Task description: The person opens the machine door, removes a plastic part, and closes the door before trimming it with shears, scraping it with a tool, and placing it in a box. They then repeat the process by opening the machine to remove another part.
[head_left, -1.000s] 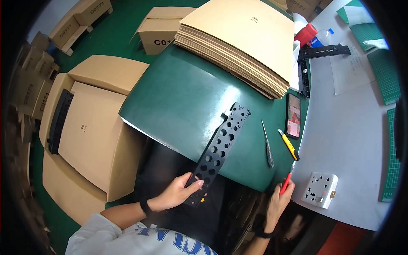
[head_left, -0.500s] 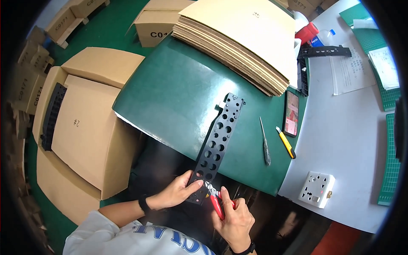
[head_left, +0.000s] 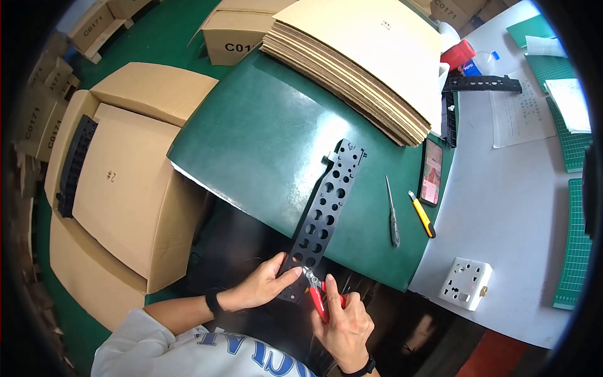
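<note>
A long black perforated plastic part (head_left: 326, 207) slants away from me, its far end over the green tabletop and its near end past the table's edge. My left hand (head_left: 264, 283) grips that near end, thumb on top. In my right hand (head_left: 347, 323) is a pair of red-handled nippers (head_left: 318, 299), fingers wrapped round the handles. The jaws of the nippers touch the part beside my left thumb; what lies between them is too small to tell.
A stack of cardboard sheets (head_left: 352, 81) covers the green table's (head_left: 245, 138) far side. Right of the part lie a thin pointed tool (head_left: 393, 217), a yellow cutter (head_left: 422, 215) and a phone (head_left: 431, 173). A power socket block (head_left: 467, 284) sits on the grey table. An open carton (head_left: 169, 220) stands left.
The view has shifted slightly. Both hands keep their hold on the black part and the nippers, and the jaws stay at nearly the same spot.
</note>
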